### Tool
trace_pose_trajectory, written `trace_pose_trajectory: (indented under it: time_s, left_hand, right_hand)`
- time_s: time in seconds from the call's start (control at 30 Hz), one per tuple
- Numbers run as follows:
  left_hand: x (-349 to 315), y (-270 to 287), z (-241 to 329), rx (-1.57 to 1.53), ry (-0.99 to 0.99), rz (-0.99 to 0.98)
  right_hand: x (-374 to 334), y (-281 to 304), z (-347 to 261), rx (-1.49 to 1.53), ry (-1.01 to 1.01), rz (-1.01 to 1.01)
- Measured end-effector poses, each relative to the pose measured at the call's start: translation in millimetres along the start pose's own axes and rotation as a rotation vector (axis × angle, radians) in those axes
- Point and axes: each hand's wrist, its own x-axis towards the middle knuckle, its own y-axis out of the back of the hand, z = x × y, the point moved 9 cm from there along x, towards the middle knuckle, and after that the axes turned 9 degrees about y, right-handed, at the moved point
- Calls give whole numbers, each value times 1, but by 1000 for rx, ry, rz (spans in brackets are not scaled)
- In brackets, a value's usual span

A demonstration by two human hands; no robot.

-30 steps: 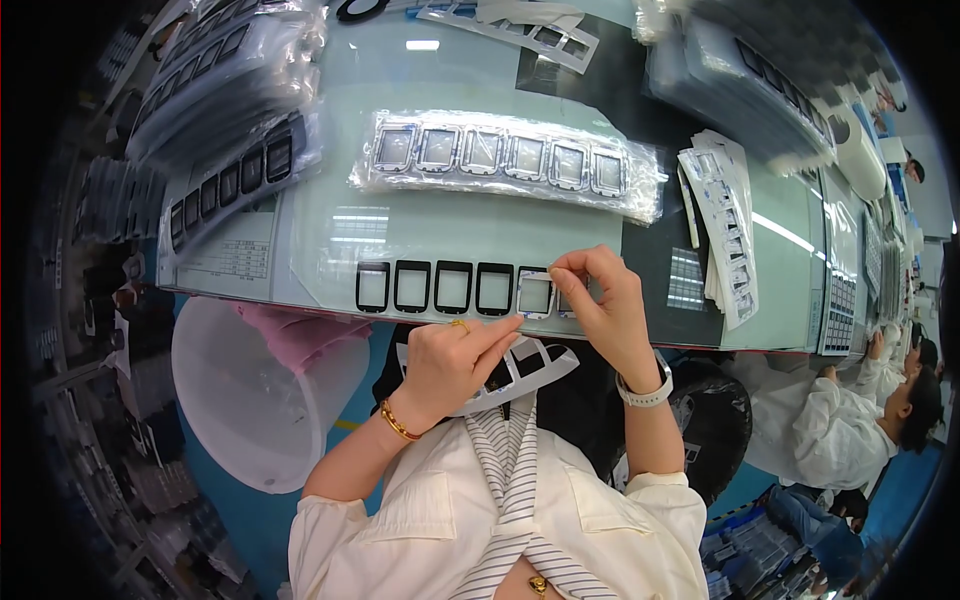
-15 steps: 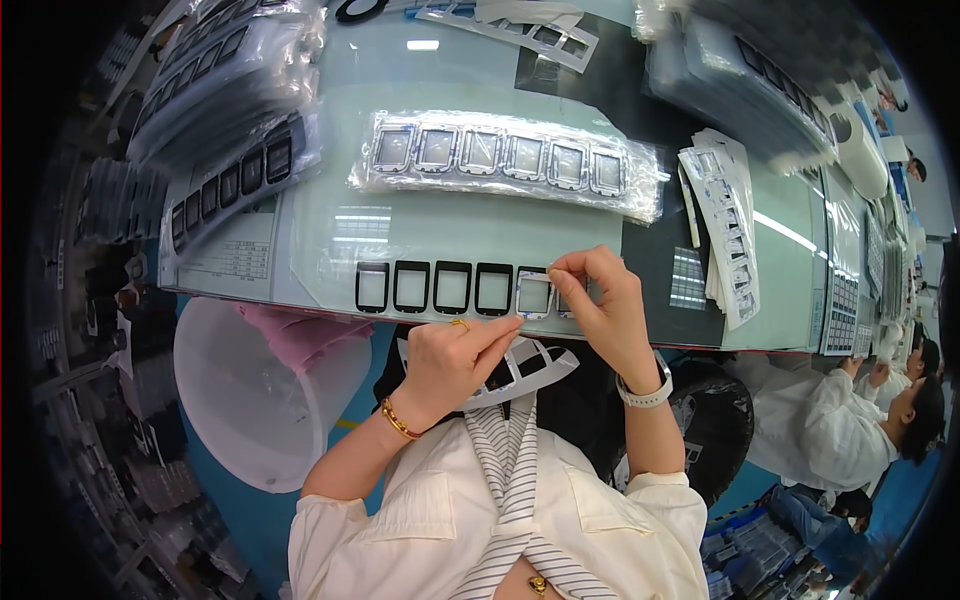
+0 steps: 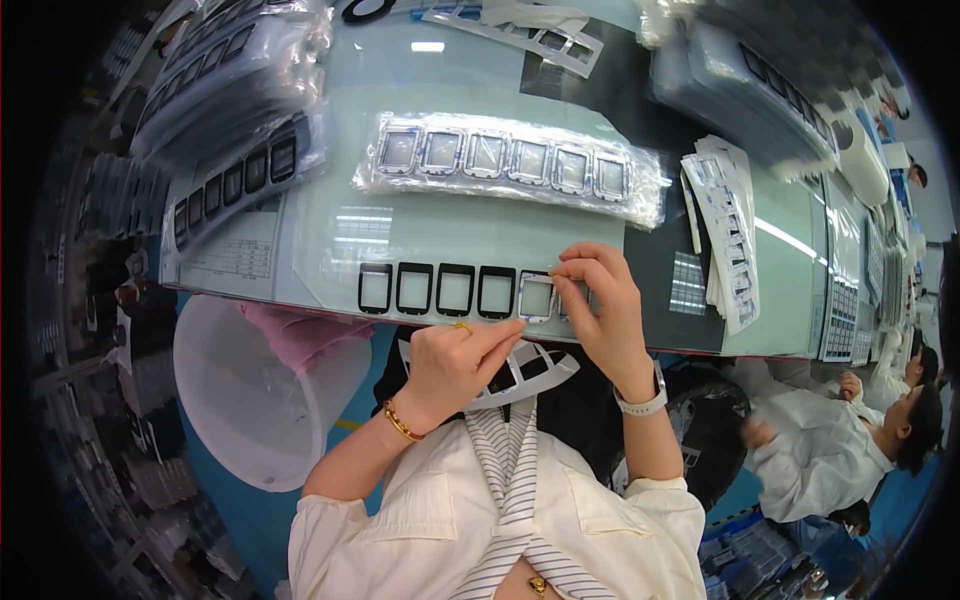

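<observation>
Left hand (image 3: 450,365), fingertips together, is at the white-blue rectangular frame (image 3: 523,299). Right hand (image 3: 603,308) pinches there, on what is unclear.

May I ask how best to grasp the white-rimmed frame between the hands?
Probably grip the white-rimmed frame by its near and far ends, from above: it lies flat, and the black frame sits close on its left, leaving little finger room.

From my remote post I could read no text, label or number. A printed sheet (image 3: 240,258) with a ruled grid lay near the left front corner of the surface (image 3: 450,228), its characters too small; blue marks on pale strips (image 3: 728,232) towards the right edge stayed unreadable.
</observation>
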Motion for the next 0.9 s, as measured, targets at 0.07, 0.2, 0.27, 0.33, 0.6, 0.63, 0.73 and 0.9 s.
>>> trace_pose_trajectory:
  time_s: [0.07, 0.2, 0.27, 0.33, 0.6, 0.63, 0.73, 0.9]
  left_hand:
    - [0, 0, -1, -9, -1, 5]
    - [-1, -1, -2, -8, -6, 15]
    - [-1, -1, -2, 0, -10, 16]
    - [-1, -2, -3, -3, -10, 18]
    - [-1, 1, 1, -10, -18, 20]
    - [0, 1, 1, -6, 5, -7]
    - [-3, 1, -4, -42, 26, -11]
    - [-7, 12, -2, -287, 123, -46]
  right_hand:
    - [1, -2, 2, -1, -13, -10]
    - [2, -5, -1, -70, 18, -19]
    - [4, -8, -12, -332, 117, -105]
    - [6, -3, -26, -455, 153, -90]
    - [-9, 6, -31, -535, 208, -117]
    - [-9, 6, -32, -533, 193, -115]
    - [-9, 11, -39, -475, 177, -114]
    - [-27, -7, -62, 174, 61, -304]
